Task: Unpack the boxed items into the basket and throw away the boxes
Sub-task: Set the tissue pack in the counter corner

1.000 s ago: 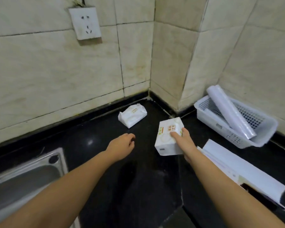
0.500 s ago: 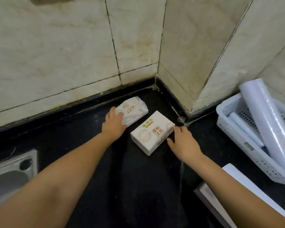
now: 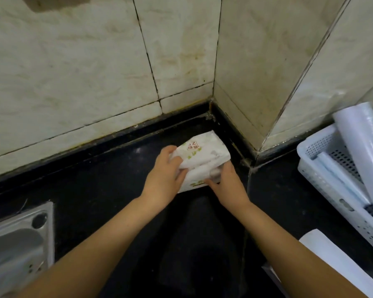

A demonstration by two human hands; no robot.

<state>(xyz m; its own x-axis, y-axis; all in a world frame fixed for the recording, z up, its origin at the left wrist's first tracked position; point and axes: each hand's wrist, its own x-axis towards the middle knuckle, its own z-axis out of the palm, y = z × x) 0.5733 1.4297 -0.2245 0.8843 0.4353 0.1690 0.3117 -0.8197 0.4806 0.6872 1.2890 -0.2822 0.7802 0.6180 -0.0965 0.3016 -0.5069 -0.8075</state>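
A soft white tissue pack with red and green print lies on top of a white box in the corner of the black counter. My left hand grips the left end of the pack, fingers curled over it. At the right end of the stack, my right hand has its fingers against the box's lower edge. Most of the box is hidden under the pack and my hands. The white perforated basket stands to the right, holding a thick white roll and a thinner one.
A steel sink sits at the lower left. A long white box lies at the bottom right, in front of the basket. Tiled walls close the corner right behind the stack. Black counter shows between my arms.
My left hand has brought the soft pack from beside the box onto its top. My right hand has closed in on the box's right end. The camera has moved nearer.
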